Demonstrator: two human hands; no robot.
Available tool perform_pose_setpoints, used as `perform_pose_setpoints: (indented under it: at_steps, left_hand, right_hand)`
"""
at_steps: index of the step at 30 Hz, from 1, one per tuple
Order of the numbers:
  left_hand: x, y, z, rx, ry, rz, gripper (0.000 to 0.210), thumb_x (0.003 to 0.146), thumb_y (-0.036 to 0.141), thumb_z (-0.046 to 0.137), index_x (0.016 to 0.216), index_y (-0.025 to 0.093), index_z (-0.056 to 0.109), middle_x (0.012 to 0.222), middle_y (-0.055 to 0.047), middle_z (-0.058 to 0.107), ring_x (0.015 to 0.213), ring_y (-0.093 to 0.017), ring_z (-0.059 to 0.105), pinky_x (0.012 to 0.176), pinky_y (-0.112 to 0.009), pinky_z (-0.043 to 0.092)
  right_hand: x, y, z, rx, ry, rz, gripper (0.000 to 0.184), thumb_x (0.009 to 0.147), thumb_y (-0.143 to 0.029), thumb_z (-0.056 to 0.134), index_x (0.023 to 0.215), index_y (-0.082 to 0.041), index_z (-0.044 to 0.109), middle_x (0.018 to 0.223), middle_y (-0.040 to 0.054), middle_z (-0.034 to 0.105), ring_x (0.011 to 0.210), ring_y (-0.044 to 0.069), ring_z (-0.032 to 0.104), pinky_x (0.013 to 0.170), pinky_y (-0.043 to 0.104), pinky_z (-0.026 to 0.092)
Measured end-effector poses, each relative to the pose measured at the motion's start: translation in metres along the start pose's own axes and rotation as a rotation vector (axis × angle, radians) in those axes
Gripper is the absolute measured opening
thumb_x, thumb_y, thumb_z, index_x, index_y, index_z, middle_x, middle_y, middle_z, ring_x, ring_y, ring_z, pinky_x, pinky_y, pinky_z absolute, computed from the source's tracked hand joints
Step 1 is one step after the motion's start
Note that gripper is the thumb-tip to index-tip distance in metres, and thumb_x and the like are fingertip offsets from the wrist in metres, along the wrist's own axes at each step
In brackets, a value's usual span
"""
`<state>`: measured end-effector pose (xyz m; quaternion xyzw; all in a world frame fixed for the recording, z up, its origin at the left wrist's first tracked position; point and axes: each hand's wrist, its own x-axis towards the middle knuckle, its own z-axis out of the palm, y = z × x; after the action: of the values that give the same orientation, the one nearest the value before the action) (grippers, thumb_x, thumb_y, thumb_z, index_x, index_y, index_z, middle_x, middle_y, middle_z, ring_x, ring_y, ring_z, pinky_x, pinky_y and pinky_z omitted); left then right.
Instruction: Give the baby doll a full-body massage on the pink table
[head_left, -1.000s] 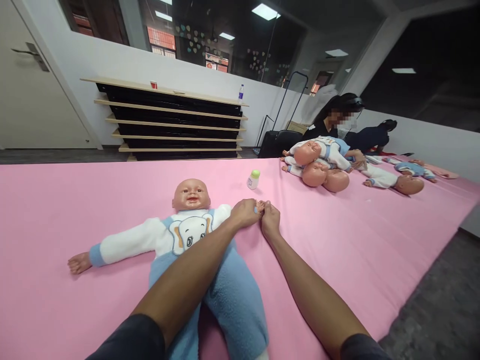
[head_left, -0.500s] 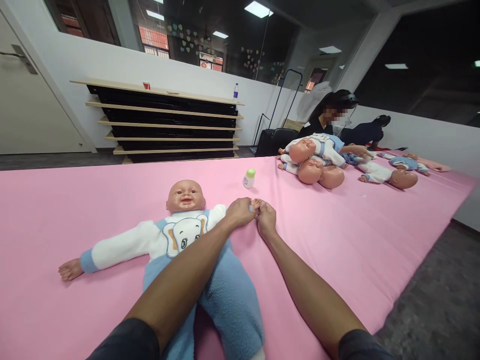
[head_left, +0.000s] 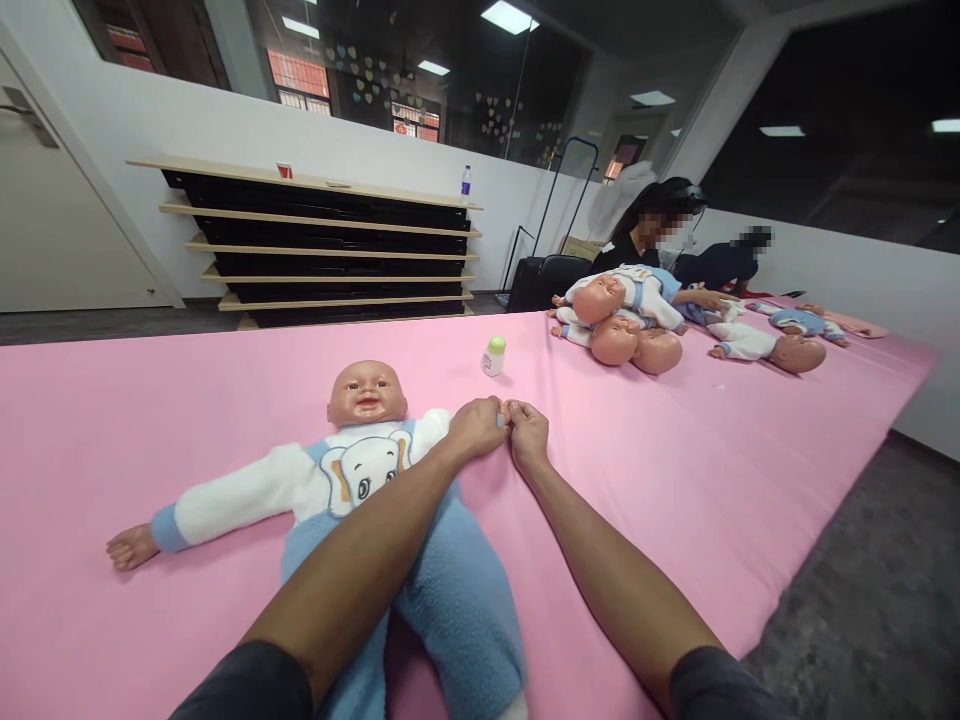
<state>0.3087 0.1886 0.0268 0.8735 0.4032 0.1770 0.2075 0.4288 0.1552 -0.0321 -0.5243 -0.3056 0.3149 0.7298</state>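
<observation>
On the pink desk [head_left: 675, 480], lower middle of frame, a doll [head_left: 360, 475] lies face up. The left hand [head_left: 478, 426] holds its arm [head_left: 435, 428], likely for stillness; the right hand [head_left: 529, 434] pinches its fingers [head_left: 505, 406].

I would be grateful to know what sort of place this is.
Possibly a training room for infant care: a clothed baby doll lies face up on a pink-covered table, and more dolls are heaped farther off to the right.

Frame centre: your left hand [head_left: 478, 428] and right hand [head_left: 529, 436] meet, gripping arm end of doll [head_left: 366, 462]; bottle [head_left: 493, 358] above, doll pile [head_left: 615, 341] at right.
</observation>
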Motion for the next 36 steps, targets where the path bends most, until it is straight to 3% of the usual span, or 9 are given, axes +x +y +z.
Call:
perform_pose_setpoints:
  at_steps: [4, 8, 13, 18, 23, 26, 30, 36]
  left_hand:
    - [-0.001, 0.001, -0.002, 0.005, -0.005, -0.017, 0.027, 0.086, 0.042, 0.050, 0.098, 0.019, 0.059, 0.098, -0.009, 0.068, 0.090, -0.023, 0.064, 0.071, -0.030, 0.044]
    - [-0.002, 0.003, -0.003, -0.002, -0.003, 0.003, 0.029, 0.090, 0.041, 0.043, 0.092, 0.020, 0.062, 0.093, -0.009, 0.069, 0.085, -0.023, 0.064, 0.069, -0.030, 0.044]
    - [-0.003, 0.004, -0.005, -0.021, -0.015, 0.005, 0.034, 0.091, 0.045, 0.041, 0.088, 0.020, 0.065, 0.090, -0.009, 0.070, 0.082, -0.023, 0.064, 0.068, -0.030, 0.044]
    - [-0.003, 0.002, -0.004, -0.008, -0.040, 0.035, 0.028, 0.087, 0.040, 0.047, 0.087, 0.020, 0.067, 0.090, -0.010, 0.070, 0.081, -0.022, 0.064, 0.065, -0.029, 0.042]
    - [-0.001, 0.003, -0.002, 0.016, -0.063, 0.006, 0.033, 0.087, 0.042, 0.045, 0.082, 0.019, 0.068, 0.084, -0.011, 0.070, 0.077, -0.023, 0.064, 0.064, -0.029, 0.042]
    - [-0.001, 0.003, -0.002, -0.012, -0.054, 0.015, 0.039, 0.089, 0.048, 0.043, 0.085, 0.019, 0.069, 0.087, -0.012, 0.070, 0.079, -0.022, 0.064, 0.067, -0.028, 0.043]
    - [-0.001, 0.002, -0.002, -0.015, -0.044, -0.024, 0.037, 0.088, 0.048, 0.046, 0.085, 0.019, 0.069, 0.087, -0.012, 0.070, 0.076, -0.022, 0.064, 0.065, -0.028, 0.043]
    - [-0.001, 0.002, 0.000, -0.027, -0.062, 0.005, 0.034, 0.087, 0.045, 0.047, 0.088, 0.020, 0.070, 0.091, -0.011, 0.071, 0.082, -0.023, 0.066, 0.067, -0.030, 0.046]
  right_hand:
    - [-0.002, -0.003, 0.001, -0.027, -0.009, -0.030, 0.036, 0.079, -0.052, 0.062, 0.087, -0.017, 0.067, 0.083, 0.0052, 0.069, 0.074, 0.017, 0.063, 0.067, 0.029, 0.050]
    - [-0.004, -0.007, 0.002, -0.054, -0.041, -0.066, 0.037, 0.073, -0.044, 0.072, 0.098, -0.018, 0.067, 0.088, 0.0042, 0.069, 0.079, 0.017, 0.063, 0.074, 0.030, 0.051]
    - [-0.002, -0.008, 0.002, -0.071, 0.008, -0.030, 0.034, 0.074, -0.048, 0.068, 0.085, -0.017, 0.066, 0.079, 0.0034, 0.068, 0.073, 0.016, 0.062, 0.069, 0.029, 0.050]
    - [-0.001, -0.008, 0.000, -0.034, -0.089, -0.004, 0.032, 0.069, -0.043, 0.074, 0.087, -0.018, 0.068, 0.069, -0.0007, 0.065, 0.062, 0.013, 0.056, 0.063, 0.027, 0.046]
    - [0.005, -0.005, -0.001, -0.006, -0.083, 0.053, 0.032, 0.070, -0.047, 0.073, 0.067, -0.016, 0.064, 0.055, -0.0016, 0.058, 0.052, 0.011, 0.048, 0.056, 0.027, 0.041]
    - [0.005, -0.008, -0.002, 0.089, -0.114, 0.082, 0.038, 0.074, -0.052, 0.069, 0.062, -0.017, 0.060, 0.059, 0.0011, 0.060, 0.055, 0.012, 0.051, 0.058, 0.028, 0.044]
    - [0.002, -0.013, -0.003, 0.140, -0.234, 0.105, 0.029, 0.069, -0.044, 0.076, 0.069, -0.017, 0.065, 0.064, 0.0020, 0.062, 0.064, 0.014, 0.056, 0.066, 0.029, 0.047]
    - [0.001, -0.013, -0.002, 0.117, -0.160, 0.122, 0.036, 0.068, -0.047, 0.075, 0.057, -0.018, 0.058, 0.053, -0.0007, 0.054, 0.053, 0.012, 0.048, 0.057, 0.027, 0.042]
